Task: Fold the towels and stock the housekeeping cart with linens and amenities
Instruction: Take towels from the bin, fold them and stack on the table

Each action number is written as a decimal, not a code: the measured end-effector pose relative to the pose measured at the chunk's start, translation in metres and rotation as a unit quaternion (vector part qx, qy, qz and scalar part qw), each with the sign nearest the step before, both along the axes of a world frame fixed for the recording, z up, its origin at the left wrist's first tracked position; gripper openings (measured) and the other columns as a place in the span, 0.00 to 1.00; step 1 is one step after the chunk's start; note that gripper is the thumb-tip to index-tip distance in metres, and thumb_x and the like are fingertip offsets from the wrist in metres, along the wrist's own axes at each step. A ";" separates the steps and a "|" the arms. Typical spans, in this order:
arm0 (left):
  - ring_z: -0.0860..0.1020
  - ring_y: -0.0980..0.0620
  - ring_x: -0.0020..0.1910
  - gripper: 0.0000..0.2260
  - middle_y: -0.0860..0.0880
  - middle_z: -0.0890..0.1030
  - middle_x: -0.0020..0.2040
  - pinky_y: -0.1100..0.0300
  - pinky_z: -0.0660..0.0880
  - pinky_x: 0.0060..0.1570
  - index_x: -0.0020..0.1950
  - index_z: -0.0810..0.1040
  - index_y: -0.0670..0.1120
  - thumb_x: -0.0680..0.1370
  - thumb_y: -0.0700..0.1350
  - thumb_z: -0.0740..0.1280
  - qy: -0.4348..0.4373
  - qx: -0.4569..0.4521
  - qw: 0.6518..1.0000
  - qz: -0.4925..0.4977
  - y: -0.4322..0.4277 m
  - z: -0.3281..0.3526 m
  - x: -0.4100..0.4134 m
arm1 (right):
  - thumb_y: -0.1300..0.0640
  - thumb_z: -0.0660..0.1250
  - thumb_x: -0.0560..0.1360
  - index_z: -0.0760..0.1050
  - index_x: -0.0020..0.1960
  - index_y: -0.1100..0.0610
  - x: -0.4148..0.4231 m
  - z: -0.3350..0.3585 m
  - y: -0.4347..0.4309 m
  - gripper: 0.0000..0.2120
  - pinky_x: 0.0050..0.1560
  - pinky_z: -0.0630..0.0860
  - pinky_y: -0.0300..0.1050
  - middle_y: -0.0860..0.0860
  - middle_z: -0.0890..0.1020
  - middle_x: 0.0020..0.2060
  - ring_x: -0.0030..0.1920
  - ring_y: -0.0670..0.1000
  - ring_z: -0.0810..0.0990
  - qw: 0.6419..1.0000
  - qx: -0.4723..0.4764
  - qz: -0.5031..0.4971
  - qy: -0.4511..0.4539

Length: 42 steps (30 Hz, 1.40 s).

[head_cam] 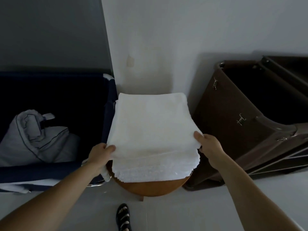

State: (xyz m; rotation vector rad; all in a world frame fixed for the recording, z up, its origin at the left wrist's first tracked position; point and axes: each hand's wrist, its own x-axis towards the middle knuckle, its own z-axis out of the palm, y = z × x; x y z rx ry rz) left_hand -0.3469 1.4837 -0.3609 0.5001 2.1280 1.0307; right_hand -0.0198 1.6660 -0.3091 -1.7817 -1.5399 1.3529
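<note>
A stack of folded white towels sits on a round brown wooden stool against the wall. My left hand pinches the near left corner of the top towel, thumb on top. My right hand grips the near right corner the same way, fingers tucked under the edge. The lower towels of the stack stick out toward me below the top one.
A dark blue fabric laundry bin stands on the left, holding crumpled white linen with dark piping. A brown housekeeping cart with metal hooks stands on the right. My sandalled foot is on the pale floor below the stool.
</note>
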 end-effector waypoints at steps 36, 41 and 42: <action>0.79 0.45 0.48 0.04 0.43 0.78 0.52 0.56 0.81 0.34 0.49 0.76 0.43 0.76 0.38 0.68 -0.215 0.323 0.922 0.019 0.196 0.273 -0.108 | 0.60 0.74 0.72 0.79 0.48 0.56 -0.126 0.222 0.165 0.07 0.35 0.79 0.45 0.54 0.83 0.48 0.45 0.54 0.82 0.942 0.058 -0.037 0.329; 0.83 0.51 0.36 0.06 0.48 0.84 0.40 0.59 0.80 0.32 0.50 0.78 0.46 0.76 0.36 0.67 -0.213 0.365 0.905 0.051 0.147 0.224 -0.073 | 0.61 0.77 0.68 0.81 0.51 0.63 -0.096 0.172 0.142 0.13 0.48 0.82 0.57 0.60 0.85 0.49 0.47 0.61 0.85 0.944 0.097 -0.044 0.311; 0.84 0.51 0.35 0.07 0.48 0.85 0.39 0.59 0.80 0.31 0.51 0.79 0.46 0.77 0.36 0.66 -0.221 0.355 0.907 0.048 0.131 0.200 -0.062 | 0.60 0.78 0.68 0.81 0.50 0.63 -0.085 0.147 0.130 0.13 0.44 0.83 0.57 0.60 0.86 0.47 0.45 0.61 0.86 0.951 0.090 -0.050 0.291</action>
